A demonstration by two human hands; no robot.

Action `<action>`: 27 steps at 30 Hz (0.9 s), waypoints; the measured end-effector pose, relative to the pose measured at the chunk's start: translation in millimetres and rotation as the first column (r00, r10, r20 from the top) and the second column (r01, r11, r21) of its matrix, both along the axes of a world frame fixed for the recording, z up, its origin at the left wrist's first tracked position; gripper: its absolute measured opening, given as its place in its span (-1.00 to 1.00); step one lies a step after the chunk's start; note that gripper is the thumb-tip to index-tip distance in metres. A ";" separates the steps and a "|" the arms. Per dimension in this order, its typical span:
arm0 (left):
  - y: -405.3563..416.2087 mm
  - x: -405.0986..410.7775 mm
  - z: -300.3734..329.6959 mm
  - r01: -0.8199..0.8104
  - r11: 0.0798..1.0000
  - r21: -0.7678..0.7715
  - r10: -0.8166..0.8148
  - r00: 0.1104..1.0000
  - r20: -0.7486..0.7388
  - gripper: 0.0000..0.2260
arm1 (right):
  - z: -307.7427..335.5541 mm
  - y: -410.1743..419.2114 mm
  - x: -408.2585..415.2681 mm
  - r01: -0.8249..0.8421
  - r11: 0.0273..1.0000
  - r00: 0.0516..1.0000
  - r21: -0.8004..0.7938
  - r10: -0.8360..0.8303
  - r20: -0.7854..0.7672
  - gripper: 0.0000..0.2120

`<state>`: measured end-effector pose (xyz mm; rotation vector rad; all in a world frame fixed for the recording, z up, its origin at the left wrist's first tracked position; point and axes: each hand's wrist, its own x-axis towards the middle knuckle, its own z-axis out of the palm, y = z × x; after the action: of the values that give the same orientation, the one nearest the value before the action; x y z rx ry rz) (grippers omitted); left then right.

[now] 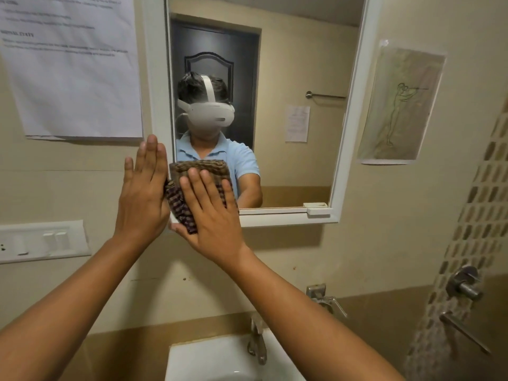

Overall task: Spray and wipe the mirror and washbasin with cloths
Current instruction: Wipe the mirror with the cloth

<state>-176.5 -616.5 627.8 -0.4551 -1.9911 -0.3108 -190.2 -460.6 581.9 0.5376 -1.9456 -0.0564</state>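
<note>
A white-framed mirror (288, 78) hangs on the beige wall above the white washbasin (209, 358). My right hand (211, 215) lies flat on a folded brown checked cloth (178, 199) and presses it against the mirror's lower left corner, with the thumb tucked under the cloth's bottom edge. My left hand (143, 193) is flat with its fingers straight, resting against the left side of the mirror frame right beside the cloth and holding nothing. No spray bottle is in view.
A metal tap (257, 342) stands at the back of the basin. A printed notice (71, 67) and a switch plate (44, 240) are on the wall to the left. A taped drawing (398, 105), wall valves (464, 284) and a towel bar (464, 331) are to the right.
</note>
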 end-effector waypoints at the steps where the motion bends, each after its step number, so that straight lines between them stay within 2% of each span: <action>1: 1.0 0.5 -2.8 0.007 1.000 0.008 -0.007 1.000 0.006 -0.39 | -3.5 2.4 0.3 -0.008 0.999 1.000 0.036 0.008 -0.009 -0.28; 7: 3.9 5.7 -20.3 -0.014 0.999 0.030 0.013 0.999 0.049 -0.32 | -29.2 23.6 2.1 -0.138 0.976 0.988 0.169 0.147 -0.038 -0.51; 12: 11.0 12.9 -39.1 -0.045 0.998 0.038 0.041 0.995 0.096 -0.29 | -31.2 34.6 14.1 -0.234 0.952 0.970 0.198 0.242 -0.018 -0.49; 15: 14.3 20.3 -58.0 -0.077 0.997 0.031 0.072 0.986 0.151 -0.19 | -20.1 49.1 29.0 -0.343 0.930 0.935 0.131 0.352 -0.048 -0.60; 18: 16.6 26.3 -72.9 -0.112 0.994 0.021 0.106 0.976 0.192 -0.21 | 14.2 82.9 48.6 -0.429 0.903 0.903 -0.018 0.429 -0.009 -0.65; 20: 19.0 28.9 -78.1 -0.135 0.990 0.027 0.127 0.969 0.212 -0.24 | 38.3 119.7 56.3 -0.382 0.913 0.919 -0.147 0.392 0.047 -0.58; 23: 21.4 31.8 -82.8 -0.159 0.987 0.033 0.148 0.964 0.222 -0.29 | 69.7 180.9 64.4 -0.190 0.940 0.951 -0.282 0.248 0.184 -0.53; 25: 23.5 32.8 -84.2 -0.171 0.985 0.029 0.160 0.961 0.225 -0.31 | 85.8 216.0 70.1 -0.081 0.953 0.953 -0.293 0.160 0.256 -0.54; 27: 26.5 33.4 -85.5 -0.182 0.983 0.028 0.171 0.959 0.226 -0.33 | 91.3 239.6 70.4 0.026 0.977 0.945 -0.212 0.045 0.325 -0.59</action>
<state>-143.1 -589.9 542.3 -0.2157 -2.2203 -0.3078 -119.8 -221.0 673.2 0.4322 -2.2395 0.2635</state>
